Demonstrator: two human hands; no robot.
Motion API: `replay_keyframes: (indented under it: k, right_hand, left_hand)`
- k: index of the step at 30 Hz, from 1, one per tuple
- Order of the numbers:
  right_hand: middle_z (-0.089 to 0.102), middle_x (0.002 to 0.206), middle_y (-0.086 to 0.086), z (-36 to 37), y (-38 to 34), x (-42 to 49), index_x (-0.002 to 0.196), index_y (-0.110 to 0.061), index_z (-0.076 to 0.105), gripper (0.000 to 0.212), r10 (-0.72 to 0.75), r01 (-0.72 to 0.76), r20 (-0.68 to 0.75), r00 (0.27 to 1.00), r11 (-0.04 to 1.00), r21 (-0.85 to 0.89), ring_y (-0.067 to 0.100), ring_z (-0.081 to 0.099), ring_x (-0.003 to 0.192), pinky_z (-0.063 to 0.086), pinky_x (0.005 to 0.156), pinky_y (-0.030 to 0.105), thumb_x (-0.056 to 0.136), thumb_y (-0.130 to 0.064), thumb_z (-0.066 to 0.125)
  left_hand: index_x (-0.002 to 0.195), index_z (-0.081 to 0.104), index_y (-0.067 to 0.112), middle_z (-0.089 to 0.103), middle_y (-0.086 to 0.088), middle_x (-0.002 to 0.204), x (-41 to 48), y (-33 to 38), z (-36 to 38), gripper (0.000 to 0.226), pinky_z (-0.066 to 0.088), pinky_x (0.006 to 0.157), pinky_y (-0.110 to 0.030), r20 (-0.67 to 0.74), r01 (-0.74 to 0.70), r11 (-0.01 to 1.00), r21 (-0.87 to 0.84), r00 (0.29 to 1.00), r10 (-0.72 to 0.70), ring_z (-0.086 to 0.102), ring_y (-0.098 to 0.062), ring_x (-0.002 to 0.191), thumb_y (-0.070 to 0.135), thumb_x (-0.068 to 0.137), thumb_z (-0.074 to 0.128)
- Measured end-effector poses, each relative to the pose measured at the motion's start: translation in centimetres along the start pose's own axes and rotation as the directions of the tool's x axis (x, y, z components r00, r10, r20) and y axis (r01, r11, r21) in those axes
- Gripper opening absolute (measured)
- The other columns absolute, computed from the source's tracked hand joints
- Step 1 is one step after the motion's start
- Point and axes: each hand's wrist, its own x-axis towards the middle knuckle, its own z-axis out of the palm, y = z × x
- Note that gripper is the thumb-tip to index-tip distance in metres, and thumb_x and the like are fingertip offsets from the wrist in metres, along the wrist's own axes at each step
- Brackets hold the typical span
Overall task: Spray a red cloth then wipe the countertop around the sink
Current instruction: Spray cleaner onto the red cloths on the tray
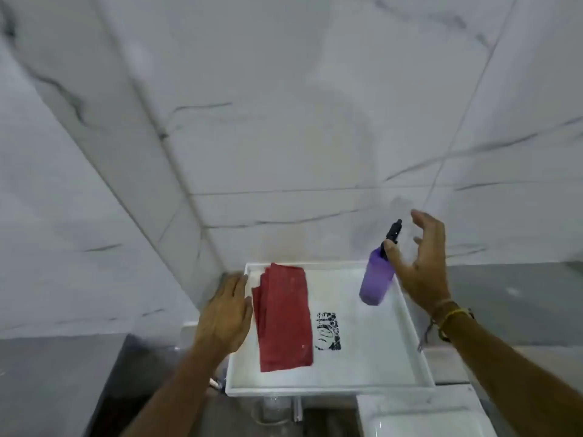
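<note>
Up close, right hand [419, 263] spread wide beside purple spray bottle [377, 279], grasping nothing.

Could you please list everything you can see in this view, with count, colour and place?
Tray: one, white, on the counter against the wall.
Cloth: one, red, folded, lying in the tray's left part.
Spray bottle: one, purple with black nozzle, at the tray's right rear.
Printed mark: one, black, on the tray floor.
Sink: one, white, bottom right.
Wall: white marbled tiles.
Left hand: open, at the tray's left rim.
Right hand: open, beside the bottle.
</note>
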Motion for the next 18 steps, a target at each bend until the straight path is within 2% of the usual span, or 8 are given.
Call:
replay_keyframes:
  k: [3,5,8,10,12,14,16,18]
  right_hand:
    - [0.041,0.133,0.013,2.7,2.6,-0.1,0.137,-0.006,0.036,0.078,0.033,-0.033,0.015,0.999,0.999,0.032,0.022,0.044,0.125,0.041,0.108,0.047,0.074,-0.028,0.076]
    - [0.044,0.131,0.012,4.0,3.6,-0.2,0.135,-0.008,0.038,0.074,0.053,-0.052,-0.014,0.998,0.996,0.068,0.028,0.049,0.122,0.041,0.108,0.036,0.073,-0.022,0.077]
    - [0.045,0.129,0.01,5.3,3.8,-0.4,0.134,-0.008,0.037,0.067,0.09,-0.075,-0.069,0.994,0.979,0.192,0.027,0.06,0.107,0.05,0.097,0.028,0.075,-0.013,0.071]
    - [0.038,0.133,0.021,6.2,3.5,-0.1,0.134,0.001,0.037,0.065,0.071,-0.039,-0.15,0.986,0.978,0.205,0.015,0.058,0.111,0.05,0.091,0.015,0.076,-0.003,0.066]
    - [0.032,0.132,0.034,6.8,3.0,-0.1,0.131,0.01,0.037,0.062,0.008,0.035,-0.254,0.967,0.986,0.164,-0.007,0.044,0.12,0.046,0.092,0.009,0.074,0.007,0.061]
    - [0.037,0.127,0.037,7.1,2.5,-0.2,0.131,0.013,0.039,0.062,-0.011,0.052,-0.301,0.954,0.991,0.127,-0.01,0.039,0.12,0.039,0.094,0.004,0.072,0.011,0.058]
    - [0.046,0.125,0.033,6.9,1.5,-0.2,0.134,0.01,0.038,0.064,0.039,0.003,-0.294,0.955,0.99,0.142,0.01,0.047,0.121,0.042,0.095,0.011,0.073,0.012,0.057]
    - [0.052,0.124,0.029,6.5,0.3,-0.3,0.133,0.007,0.039,0.058,0.045,0.005,-0.234,0.971,0.977,0.211,0.036,0.055,0.113,0.051,0.094,0.041,0.078,0.012,0.056]
  left_hand:
    - [0.146,0.019,0.01,0.023,-0.012,0.156,0.0,-1.1,3.8,0.054,0.024,0.116,-0.04,0.05,0.056,0.998,-0.039,0.997,-0.054,0.024,-0.027,0.143,0.032,0.098,0.029]
    - [0.148,0.011,0.012,0.015,-0.009,0.159,-0.2,-1.4,5.1,0.056,0.011,0.117,-0.034,0.069,0.092,0.993,-0.069,0.994,-0.087,0.012,-0.024,0.147,0.036,0.099,0.023]
    - [0.147,0.01,0.01,0.013,-0.008,0.159,-0.6,-1.8,6.3,0.06,0.005,0.115,-0.031,0.039,0.068,0.995,-0.072,0.997,-0.066,0.009,-0.022,0.147,0.04,0.096,0.016]
    - [0.147,0.009,0.01,0.011,-0.004,0.159,-0.7,-2.3,6.7,0.063,0.004,0.117,-0.03,0.031,0.071,0.991,-0.114,0.997,-0.068,0.006,-0.017,0.146,0.041,0.093,0.012]
    - [0.148,0.007,0.013,0.004,0.006,0.155,-0.8,-2.5,7.1,0.065,0.003,0.116,-0.028,0.012,0.097,0.98,-0.176,0.995,-0.096,0.002,-0.009,0.143,0.045,0.091,0.008]
    - [0.148,0.007,0.015,-0.001,0.012,0.15,-0.9,-2.8,7.3,0.064,0.002,0.115,-0.027,0.007,0.11,0.971,-0.211,0.994,-0.111,0.001,-0.007,0.142,0.045,0.091,0.009]
    - [0.148,0.007,0.015,0.0,0.011,0.152,-0.9,-2.7,7.3,0.063,0.001,0.114,-0.026,0.016,0.119,0.967,-0.226,0.993,-0.119,-0.001,-0.006,0.142,0.043,0.092,0.014]
    - [0.148,0.007,0.014,0.004,0.005,0.157,-0.7,-2.7,7.4,0.059,0.001,0.114,-0.026,0.023,0.123,0.968,-0.221,0.992,-0.121,-0.004,-0.004,0.14,0.039,0.095,0.016]
